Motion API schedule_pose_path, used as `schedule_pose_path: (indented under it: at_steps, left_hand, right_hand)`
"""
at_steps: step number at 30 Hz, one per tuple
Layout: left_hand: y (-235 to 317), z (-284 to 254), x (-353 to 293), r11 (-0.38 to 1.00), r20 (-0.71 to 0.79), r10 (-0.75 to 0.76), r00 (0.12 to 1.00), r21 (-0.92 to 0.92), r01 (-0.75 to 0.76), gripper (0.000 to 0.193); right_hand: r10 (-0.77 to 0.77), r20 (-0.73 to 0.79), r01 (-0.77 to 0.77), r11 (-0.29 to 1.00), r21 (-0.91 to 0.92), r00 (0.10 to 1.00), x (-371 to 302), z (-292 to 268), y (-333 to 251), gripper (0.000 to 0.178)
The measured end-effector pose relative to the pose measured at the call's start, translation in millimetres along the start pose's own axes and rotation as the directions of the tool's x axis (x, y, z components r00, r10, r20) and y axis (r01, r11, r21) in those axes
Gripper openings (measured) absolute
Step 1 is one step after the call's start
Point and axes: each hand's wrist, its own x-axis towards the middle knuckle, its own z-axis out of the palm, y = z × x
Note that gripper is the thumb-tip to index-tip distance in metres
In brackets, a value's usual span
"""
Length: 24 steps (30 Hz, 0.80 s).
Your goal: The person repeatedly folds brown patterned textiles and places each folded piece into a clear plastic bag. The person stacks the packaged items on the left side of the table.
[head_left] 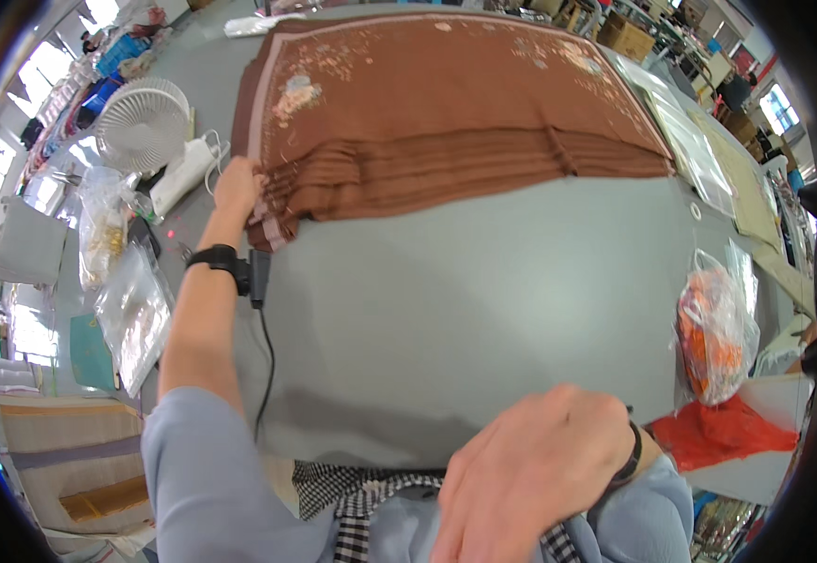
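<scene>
A large brown scarf (pixel 446 94) with a pale border and flower patterns in its corners lies over the far half of the grey table. Its near part is gathered into several long folds. At the scarf's left edge, my left hand (pixel 236 190) is closed on the bunched cloth. My right hand (pixel 544 455) is raised close to my body, over the table's near edge and away from the scarf. Its back faces up, and its fingers are blurred and partly cut off, so their hold does not show.
On the left are a white fan (pixel 144 122), a white power strip (pixel 183 176) and clear plastic bags (pixel 134 314). A bag with orange contents (pixel 711 328) and a red cloth (pixel 723 433) lie at right. Clear plastic sleeves (pixel 685 141) lie beyond the scarf's right edge.
</scene>
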Motion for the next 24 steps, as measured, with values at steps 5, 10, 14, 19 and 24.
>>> schedule_pose_path:
  at_steps: [5,10,14,19,24]
  left_hand:
    - [-23.3,19.1,34.2,0.510,-0.127,-0.444,0.887,-0.850,0.133,0.015]
    - [-30.5,21.3,38.3,0.987,-0.092,0.085,0.992,-0.130,-0.097,0.022]
    - [-24.1,17.2,41.8,0.464,0.068,-0.344,0.936,-0.855,0.232,0.025]
    - [-14.4,-30.5,25.7,0.984,-0.173,0.009,0.985,-0.172,-0.040,0.019]
    - [-3.0,-137.7,-58.6,0.816,-0.223,-0.033,0.974,-0.569,-0.102,0.012]
  right_hand:
    - [0.206,-0.250,-0.271,0.927,-0.261,0.946,-28.7,-43.3,2.1,0.014]
    - [0.342,-0.508,-0.518,0.816,-0.257,0.791,-48.5,-56.9,22.9,0.012]
    - [0.358,-0.522,-0.542,0.800,-0.256,0.774,-49.2,-64.0,31.1,0.012]
    - [0.351,-0.626,-0.677,0.612,-0.410,0.696,-57.5,-85.6,39.0,0.014]
    - [0.017,-0.421,-0.419,-0.066,-0.906,0.907,-49.8,-133.5,31.4,0.026]
